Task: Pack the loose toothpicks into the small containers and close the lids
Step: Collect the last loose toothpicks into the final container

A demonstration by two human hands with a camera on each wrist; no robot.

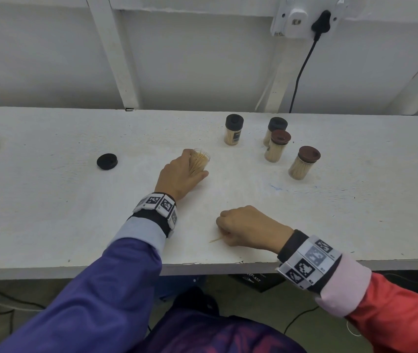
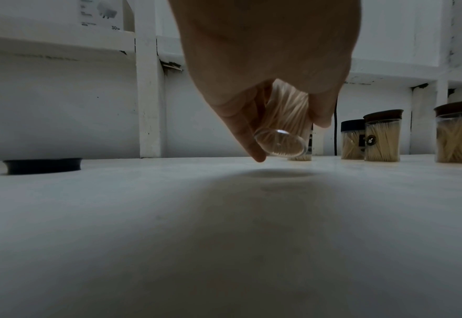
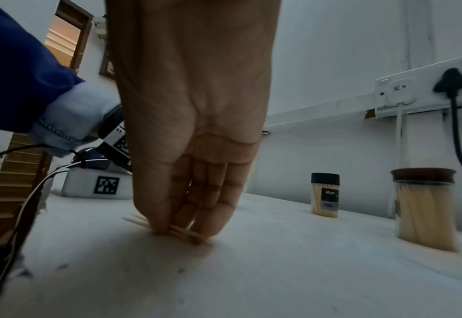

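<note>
The left hand (image 1: 181, 174) grips the open clear plastic toothpick jar (image 1: 201, 162) above the white worktop (image 1: 50, 212), while the right hand (image 1: 250, 229), fingers (image 3: 197, 206) together, pinches loose wooden toothpicks (image 3: 169, 230) near the front edge.

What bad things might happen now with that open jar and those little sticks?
The left hand holds the clear, lidless toothpick jar tilted above the white table, so toothpicks might spill. The right hand pinches a few loose wooden toothpicks flat against the table; some may slip free. The round black lid lies far left, delaying closing.

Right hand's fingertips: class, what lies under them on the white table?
A few thin wooden toothpicks lie pinned under the right hand, ends poking out sideways. Their exact number is hidden by the fingers.
</note>
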